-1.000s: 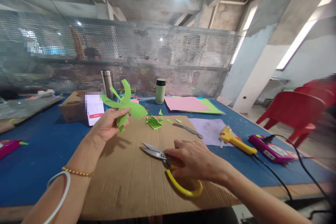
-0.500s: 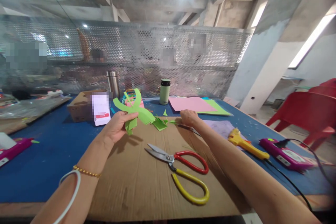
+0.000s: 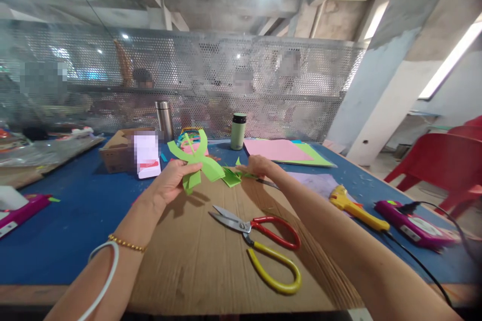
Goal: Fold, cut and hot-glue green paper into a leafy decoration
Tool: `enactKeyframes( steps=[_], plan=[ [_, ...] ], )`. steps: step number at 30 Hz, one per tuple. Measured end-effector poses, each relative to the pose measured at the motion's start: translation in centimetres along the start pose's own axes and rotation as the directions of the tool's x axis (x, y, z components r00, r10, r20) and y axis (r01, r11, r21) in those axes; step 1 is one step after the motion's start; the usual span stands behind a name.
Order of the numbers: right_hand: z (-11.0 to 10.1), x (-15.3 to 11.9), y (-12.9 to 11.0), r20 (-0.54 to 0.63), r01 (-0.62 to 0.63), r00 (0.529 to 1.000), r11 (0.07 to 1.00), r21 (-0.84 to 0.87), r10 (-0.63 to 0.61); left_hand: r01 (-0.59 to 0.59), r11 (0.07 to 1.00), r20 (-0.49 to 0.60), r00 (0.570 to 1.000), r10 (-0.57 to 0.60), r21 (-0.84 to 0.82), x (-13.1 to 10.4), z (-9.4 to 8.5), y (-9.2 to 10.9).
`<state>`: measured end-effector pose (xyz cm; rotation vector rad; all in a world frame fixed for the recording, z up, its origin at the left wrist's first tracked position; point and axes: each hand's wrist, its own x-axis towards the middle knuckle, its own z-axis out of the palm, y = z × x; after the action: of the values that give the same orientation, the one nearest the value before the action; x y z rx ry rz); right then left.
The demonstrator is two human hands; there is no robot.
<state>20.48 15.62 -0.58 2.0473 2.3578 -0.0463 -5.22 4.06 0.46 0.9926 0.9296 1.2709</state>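
My left hand (image 3: 175, 178) is closed, pinching a bright green paper cut-out (image 3: 196, 158) with curved arms above the cardboard sheet (image 3: 188, 251). At the sheet's far edge, my right hand (image 3: 259, 165) reaches down with its fingers bunched together beside green paper scraps (image 3: 231, 178). Whatever it grips is hidden. Part of a thin metal tool (image 3: 268, 183) shows under my right wrist. Scissors (image 3: 246, 228) with one red and one yellow handle lie spread on the cardboard, nearer to me than either hand.
A pale green bottle (image 3: 237, 132), pink paper (image 3: 278, 150) and a steel flask (image 3: 164, 119) are at the back. A lit phone (image 3: 146, 155) leans near a cardboard box (image 3: 116, 150). On the right lie a corded yellow glue gun (image 3: 357, 208) and a purple power strip (image 3: 412, 223).
My right hand has moved left, from near the metal tool towards the green scraps. My left hand keeps hold of the green cut-out, and the scissors lie unmoved.
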Motion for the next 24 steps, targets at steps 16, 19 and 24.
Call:
enactKeyframes(
  steps=[16,19,24],
  plan=[
    [1.3,-0.3,2.3,0.191,0.072,0.974,0.966,0.249,-0.122,0.021,1.000,0.002,1.000,-0.021,-0.014,-0.6,0.5,0.6],
    [0.8,-0.5,2.1,0.196,0.059,0.975,0.968,0.244,-0.109,0.023,1.000,-0.006,1.000,-0.023,-0.006,-0.6,0.5,0.6],
    [0.5,-0.5,0.9,0.199,0.042,0.977,0.980,0.196,-0.081,0.025,1.000,0.014,1.000,-0.025,0.001,-0.7,0.5,0.6]
  ],
)
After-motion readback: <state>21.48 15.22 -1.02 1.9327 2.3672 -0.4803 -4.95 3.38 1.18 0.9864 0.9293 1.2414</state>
